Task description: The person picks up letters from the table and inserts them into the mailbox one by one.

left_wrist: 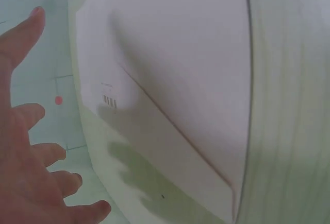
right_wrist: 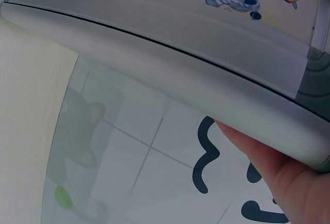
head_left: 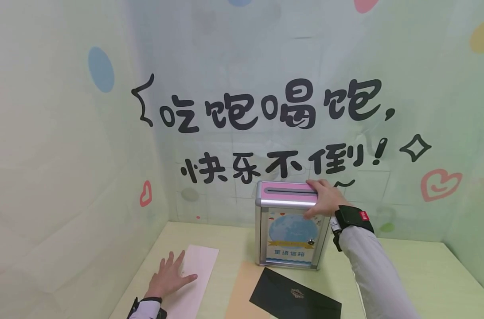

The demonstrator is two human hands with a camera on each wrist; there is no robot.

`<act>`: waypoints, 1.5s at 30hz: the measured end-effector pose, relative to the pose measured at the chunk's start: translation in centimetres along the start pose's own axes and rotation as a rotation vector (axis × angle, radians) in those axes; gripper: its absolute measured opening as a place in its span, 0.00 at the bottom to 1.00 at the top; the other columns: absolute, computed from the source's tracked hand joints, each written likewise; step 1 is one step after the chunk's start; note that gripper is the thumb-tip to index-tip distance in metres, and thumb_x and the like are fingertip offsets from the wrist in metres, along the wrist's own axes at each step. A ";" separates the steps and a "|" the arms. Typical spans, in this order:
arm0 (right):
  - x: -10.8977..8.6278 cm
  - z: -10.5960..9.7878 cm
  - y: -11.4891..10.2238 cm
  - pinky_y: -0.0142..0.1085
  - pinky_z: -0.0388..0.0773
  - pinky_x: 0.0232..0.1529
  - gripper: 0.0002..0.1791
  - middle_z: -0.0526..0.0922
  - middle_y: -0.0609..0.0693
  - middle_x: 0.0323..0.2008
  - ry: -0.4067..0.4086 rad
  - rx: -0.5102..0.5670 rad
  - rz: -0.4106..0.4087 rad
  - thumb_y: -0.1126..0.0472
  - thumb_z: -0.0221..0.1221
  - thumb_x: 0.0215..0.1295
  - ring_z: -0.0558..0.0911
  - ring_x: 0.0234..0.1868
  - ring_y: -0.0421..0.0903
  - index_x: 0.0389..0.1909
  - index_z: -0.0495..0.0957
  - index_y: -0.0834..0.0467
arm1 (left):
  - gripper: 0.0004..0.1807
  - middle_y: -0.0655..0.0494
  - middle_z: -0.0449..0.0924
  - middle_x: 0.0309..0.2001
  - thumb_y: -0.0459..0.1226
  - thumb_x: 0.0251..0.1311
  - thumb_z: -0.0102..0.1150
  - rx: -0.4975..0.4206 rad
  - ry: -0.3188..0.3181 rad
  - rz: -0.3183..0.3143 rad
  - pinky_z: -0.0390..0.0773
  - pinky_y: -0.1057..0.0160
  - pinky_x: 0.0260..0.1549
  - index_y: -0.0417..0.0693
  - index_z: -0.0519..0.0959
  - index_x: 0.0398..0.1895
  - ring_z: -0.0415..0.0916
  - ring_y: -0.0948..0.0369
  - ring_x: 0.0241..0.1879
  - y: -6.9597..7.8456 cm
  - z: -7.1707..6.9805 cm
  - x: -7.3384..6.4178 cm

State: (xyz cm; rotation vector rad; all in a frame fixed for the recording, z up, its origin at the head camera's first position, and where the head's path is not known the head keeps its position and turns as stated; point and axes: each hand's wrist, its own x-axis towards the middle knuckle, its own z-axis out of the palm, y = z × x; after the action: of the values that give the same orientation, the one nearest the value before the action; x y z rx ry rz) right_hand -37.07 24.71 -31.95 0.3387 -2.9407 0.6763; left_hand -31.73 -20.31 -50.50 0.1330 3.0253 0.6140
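A mailbox [head_left: 262, 237] with a silver frame, a pink slotted top and a blue planet poster stands upright at the back of the table. My right hand [head_left: 329, 199] grips its upper right corner, with fingers over the top and thumb at the front. In the right wrist view, part of that hand [right_wrist: 281, 175] shows against the box's silver edge [right_wrist: 154, 64]. My left hand [head_left: 167, 278] is spread over a pale pink envelope [head_left: 202, 266] at the left. The left wrist view shows the hand's fingers apart and its shadow falling on the envelope [left_wrist: 191, 54].
A black envelope [head_left: 282, 294] with a gold emblem lies in front of the box, overlapping an orange envelope [head_left: 242, 288]. Behind the pale wooden table [head_left: 417, 274] rises a wall [head_left: 242, 53] with large black lettering. Another wall [head_left: 66, 177] borders the left side.
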 end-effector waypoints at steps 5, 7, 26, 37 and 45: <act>0.0 0.0 0.1 0.49 0.71 0.40 0.57 0.62 0.62 0.58 0.001 -0.002 -0.004 0.48 0.69 0.27 0.69 0.45 0.58 0.65 0.57 0.59 | 0.52 0.22 0.51 0.61 0.61 0.44 0.59 0.006 -0.021 -0.017 0.63 0.28 0.37 0.37 0.57 0.66 0.47 0.24 0.58 -0.4 1.1 -0.2; 0.0 0.0 0.0 0.49 0.72 0.39 0.57 0.62 0.62 0.58 0.000 -0.002 -0.005 0.48 0.69 0.26 0.69 0.44 0.58 0.65 0.57 0.59 | 0.53 0.23 0.51 0.61 0.62 0.42 0.60 0.008 -0.027 -0.031 0.64 0.28 0.36 0.38 0.57 0.66 0.47 0.24 0.57 -0.6 1.5 -0.2; -0.2 -0.2 -0.2 0.50 0.72 0.40 0.57 0.61 0.63 0.58 0.005 -0.010 -0.004 0.49 0.68 0.27 0.69 0.45 0.59 0.65 0.57 0.59 | 0.57 0.32 0.67 0.51 0.53 0.28 0.74 0.047 -0.027 -0.182 0.68 0.33 0.35 0.34 0.59 0.63 0.64 0.37 0.48 0.0 2.2 0.0; -0.4 0.0 -0.4 0.50 0.71 0.41 0.56 0.61 0.63 0.58 0.009 -0.003 -0.002 0.49 0.68 0.27 0.69 0.45 0.59 0.65 0.57 0.59 | 0.54 0.31 0.65 0.46 0.51 0.23 0.77 -0.008 -0.008 -0.206 0.71 0.37 0.33 0.27 0.63 0.53 0.65 0.36 0.41 -0.2 1.7 -0.3; -0.1 0.1 -0.1 0.51 0.71 0.41 0.57 0.61 0.63 0.59 0.013 -0.009 0.009 0.48 0.69 0.27 0.69 0.46 0.59 0.65 0.57 0.58 | 0.31 0.36 0.68 0.32 0.35 0.33 0.73 -0.027 0.031 -0.070 0.74 0.46 0.34 0.24 0.68 0.37 0.70 0.45 0.29 -1.2 0.9 0.2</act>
State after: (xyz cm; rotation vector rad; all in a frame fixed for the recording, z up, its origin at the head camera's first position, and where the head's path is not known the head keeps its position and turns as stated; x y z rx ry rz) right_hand -36.95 24.60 -32.02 0.3198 -2.9340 0.6634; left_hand -31.96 -21.08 -51.82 0.0165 3.0349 0.6574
